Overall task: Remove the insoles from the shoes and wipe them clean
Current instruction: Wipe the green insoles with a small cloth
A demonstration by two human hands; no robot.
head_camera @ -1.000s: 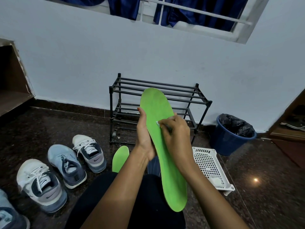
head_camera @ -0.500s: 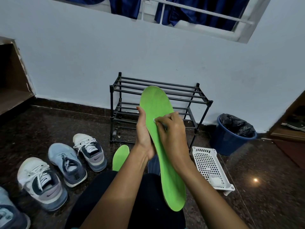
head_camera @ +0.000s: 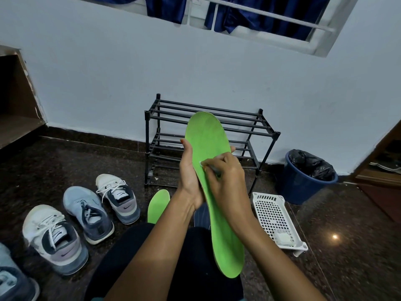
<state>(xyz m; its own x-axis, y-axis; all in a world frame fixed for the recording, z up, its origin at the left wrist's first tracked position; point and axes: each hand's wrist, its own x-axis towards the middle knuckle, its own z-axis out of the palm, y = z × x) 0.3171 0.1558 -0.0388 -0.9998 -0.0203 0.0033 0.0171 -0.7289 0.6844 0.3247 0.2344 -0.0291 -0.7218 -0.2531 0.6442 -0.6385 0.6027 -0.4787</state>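
Note:
A long bright green insole (head_camera: 208, 144) stands nearly upright in front of me, its heel end over my lap. My left hand (head_camera: 191, 177) grips it from the left edge, fingers wrapped behind. My right hand (head_camera: 227, 181) pinches a small white wipe (head_camera: 202, 164) and presses it against the insole's middle. A second green insole (head_camera: 158, 205) lies on the floor behind my left forearm. Three sneakers sit on the floor at left: white-grey (head_camera: 54, 237), light blue (head_camera: 86, 211), white-navy (head_camera: 118, 196).
A black metal shoe rack (head_camera: 249, 127) stands against the wall behind the insole. A white perforated basket (head_camera: 275, 213) with a white wad in it lies at my right. A blue bin (head_camera: 299, 183) with a black liner stands beyond it. Dark stone floor all around.
My right hand has slid the wipe a little up and to the left across the insole. The left hand keeps its hold.

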